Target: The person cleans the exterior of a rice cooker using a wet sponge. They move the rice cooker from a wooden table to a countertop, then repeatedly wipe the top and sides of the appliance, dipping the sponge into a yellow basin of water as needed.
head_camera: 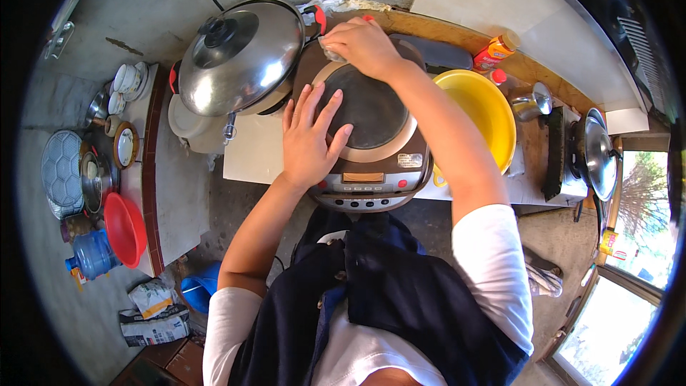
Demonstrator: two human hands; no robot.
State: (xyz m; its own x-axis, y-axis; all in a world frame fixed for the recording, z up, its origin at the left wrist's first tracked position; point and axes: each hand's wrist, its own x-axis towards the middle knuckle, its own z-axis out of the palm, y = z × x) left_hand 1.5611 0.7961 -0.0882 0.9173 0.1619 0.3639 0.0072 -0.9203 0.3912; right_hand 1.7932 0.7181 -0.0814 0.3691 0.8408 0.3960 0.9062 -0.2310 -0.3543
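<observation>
Before me on the counter sits a brown countertop electric cooking appliance (375, 112), its lid down, with a round dark panel on top and a row of buttons at the front. My left hand (313, 136) rests palm down on the lid's left side, fingers apart. At the far left part of the lid, my right hand (364, 45) grips a crumpled greyish cloth (333, 53), which is mostly hidden under the fingers. Left of the appliance stands a lidded steel wok (244, 59) with red and black handles. A yellow plastic basin (477, 118) lies close on its right.
Further right are a condiment bottle (496, 51), a steel cup (530, 102) and a lidded pan (597, 155) on a stove (565, 155). The left counter (179, 193) carries dishes, a red basin (126, 230) and a blue water jug (94, 254). A blue bucket (201, 287) stands below.
</observation>
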